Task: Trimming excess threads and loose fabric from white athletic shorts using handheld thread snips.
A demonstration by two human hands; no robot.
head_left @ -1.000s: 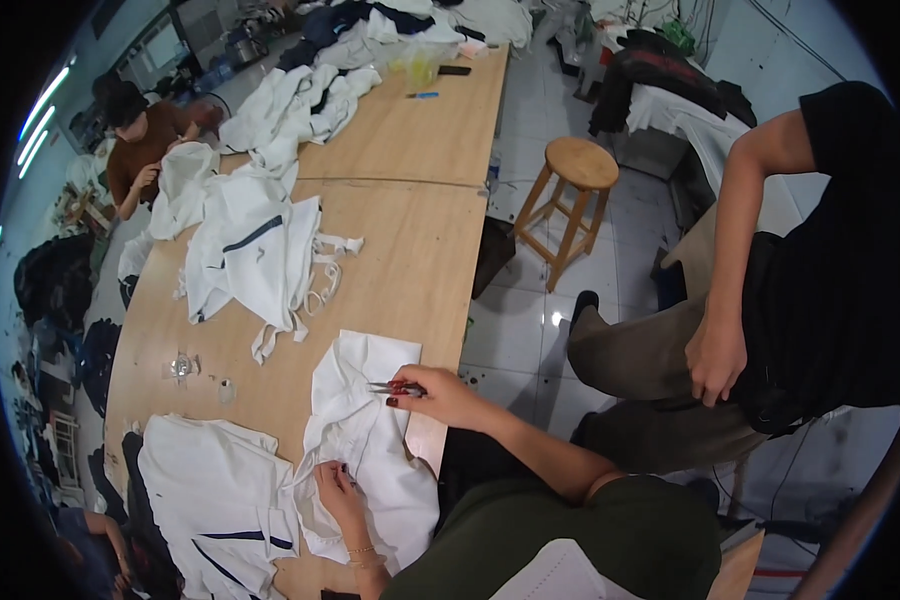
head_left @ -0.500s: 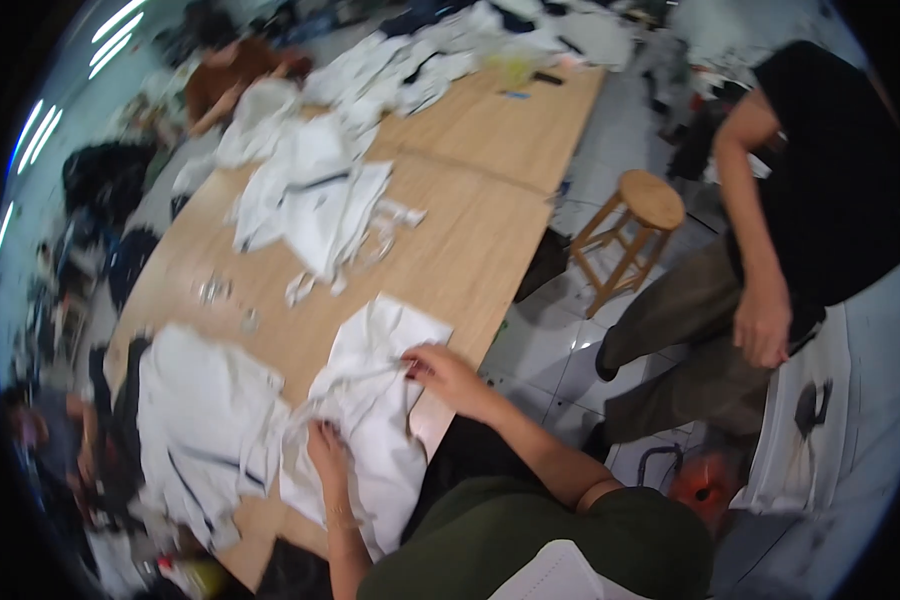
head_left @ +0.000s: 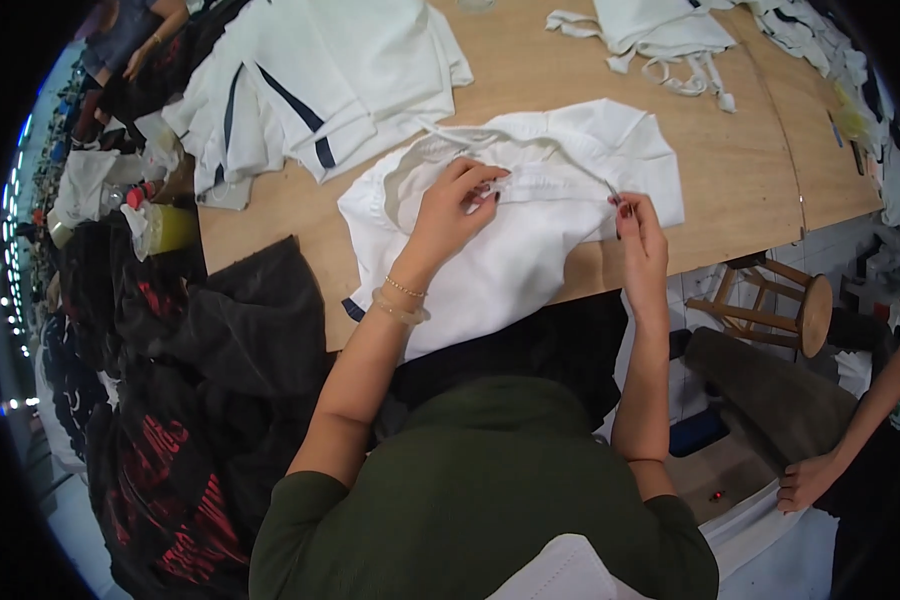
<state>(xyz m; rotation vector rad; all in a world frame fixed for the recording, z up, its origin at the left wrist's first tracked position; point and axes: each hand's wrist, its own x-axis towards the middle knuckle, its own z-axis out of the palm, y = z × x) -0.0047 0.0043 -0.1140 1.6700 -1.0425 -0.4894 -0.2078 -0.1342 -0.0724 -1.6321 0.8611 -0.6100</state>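
Observation:
A white garment (head_left: pixel 490 290) with a gathered waistband lies on the table in front of me, its waist opening spread wide and its lower part hanging over the near edge. At the middle of the waistband, my left hand (head_left: pixel 460 205) pinches the cloth between thumb and fingers; a bracelet and a bangle circle that wrist. My right hand (head_left: pixel 640 225) is at the right end of the waistband, thumb and forefinger closed on a thin grey thing too small to name. A dark trim shows at the garment's left corner.
More white garments (head_left: pixel 370 70) with dark stripes lie at the far left of the wooden table (head_left: pixel 540 50); others with ties (head_left: pixel 660 30) lie at the far right. Dark clothes (head_left: pixel 260 320) are heaped on my left. A wooden stool (head_left: pixel 815 315) and a co-worker's arm (head_left: pixel 820 480) are on the right.
My view has swung round and down to the garment. Its waistband is now spread wider, and my hands are farther apart along it.

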